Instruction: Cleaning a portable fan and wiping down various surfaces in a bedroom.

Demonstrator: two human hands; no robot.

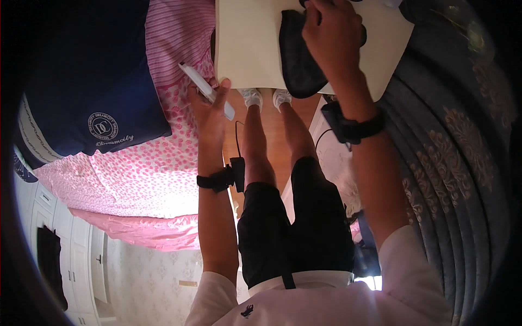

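Note:
My left hand holds a slim white device, which looks like a phone or remote, tilted beside the edge of the bed. At the top, my right hand is over a black cloth or soft pad on a cream-coloured tabletop. The black item hangs a little over the table's near edge. The fingers of my right hand are bent at a dark object near the frame's top; what they grip there cannot be told. Each wrist wears a black strap with a small box.
A bed with a pink patterned sheet and a navy pillow stands at the left. Dark embroidered curtains hang at the right. Thin cables run by both wrists. White wardrobes stand at lower left, above wooden flooring lie my white shoes.

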